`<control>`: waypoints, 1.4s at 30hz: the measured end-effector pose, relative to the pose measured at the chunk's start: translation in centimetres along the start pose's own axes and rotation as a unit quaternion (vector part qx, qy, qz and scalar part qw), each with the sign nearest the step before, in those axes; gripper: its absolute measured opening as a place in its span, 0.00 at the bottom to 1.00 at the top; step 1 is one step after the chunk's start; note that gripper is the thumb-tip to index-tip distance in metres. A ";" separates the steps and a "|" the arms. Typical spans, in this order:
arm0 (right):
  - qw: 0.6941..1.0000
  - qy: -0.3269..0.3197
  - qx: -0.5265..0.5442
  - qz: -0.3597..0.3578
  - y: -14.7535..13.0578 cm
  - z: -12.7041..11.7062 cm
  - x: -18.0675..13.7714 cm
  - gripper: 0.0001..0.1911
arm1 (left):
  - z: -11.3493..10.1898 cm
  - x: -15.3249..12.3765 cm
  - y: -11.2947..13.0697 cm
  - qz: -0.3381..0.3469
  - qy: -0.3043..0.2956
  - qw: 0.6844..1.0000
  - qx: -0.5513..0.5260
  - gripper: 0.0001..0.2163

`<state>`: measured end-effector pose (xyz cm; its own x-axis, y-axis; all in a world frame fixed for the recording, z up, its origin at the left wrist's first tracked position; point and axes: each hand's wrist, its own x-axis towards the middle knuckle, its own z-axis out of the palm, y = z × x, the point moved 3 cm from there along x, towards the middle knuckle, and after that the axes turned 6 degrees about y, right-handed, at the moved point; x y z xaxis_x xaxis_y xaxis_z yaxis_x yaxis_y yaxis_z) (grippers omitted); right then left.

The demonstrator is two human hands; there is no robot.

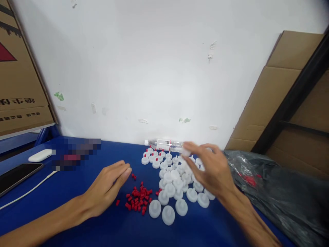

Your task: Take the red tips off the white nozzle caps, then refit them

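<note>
My left hand (109,185) rests on the blue table (77,192) just left of a small heap of red caps (138,199), fingers stretched out together and holding nothing that I can see. My right hand (209,169) hovers over a pile of several white round lids (177,181), its fingertips pinched on one white lid (185,152). A few white lids with red caps fitted (154,157) stand at the far side of the pile.
A clear plastic bottle (167,144) lies against the white wall. A dark plastic bag (277,188) sits at the right. A phone (15,175), white cable (28,192) and white case (39,155) lie at the left. Cardboard boxes (17,68) stand on both sides.
</note>
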<state>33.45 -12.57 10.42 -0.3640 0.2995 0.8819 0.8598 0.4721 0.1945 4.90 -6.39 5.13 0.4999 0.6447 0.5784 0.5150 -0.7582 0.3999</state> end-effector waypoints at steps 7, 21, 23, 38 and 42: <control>0.970 -0.082 -0.146 0.177 5.6 -0.9 -0.5 0.10 | 0.7 0.8 -0.7 -0.007 -0.020 0.999 0.042 0.18; 0.868 -0.279 -0.223 0.344 9.9 -1.4 -4.0 0.08 | 1.5 1.1 -3.6 -0.052 -0.034 0.997 0.053 0.14; 0.851 -0.313 -0.216 0.361 10.2 -1.2 -4.8 0.07 | 1.4 1.2 -3.5 -0.054 -0.036 0.997 0.049 0.13; 0.783 -0.433 -0.134 0.426 10.3 0.0 -6.3 0.24 | 1.7 1.2 -3.6 -0.073 -0.057 0.995 0.045 0.15; 0.786 -0.409 -0.190 0.424 10.1 -0.3 -5.7 0.22 | 1.6 1.1 -3.9 -0.072 -0.063 0.994 0.048 0.17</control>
<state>44.30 -9.75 7.45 0.4224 0.8785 0.2233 0.9056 -0.4192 -0.0639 4.55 -2.56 3.06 0.4963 0.7572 0.4246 0.6483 -0.6486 0.3988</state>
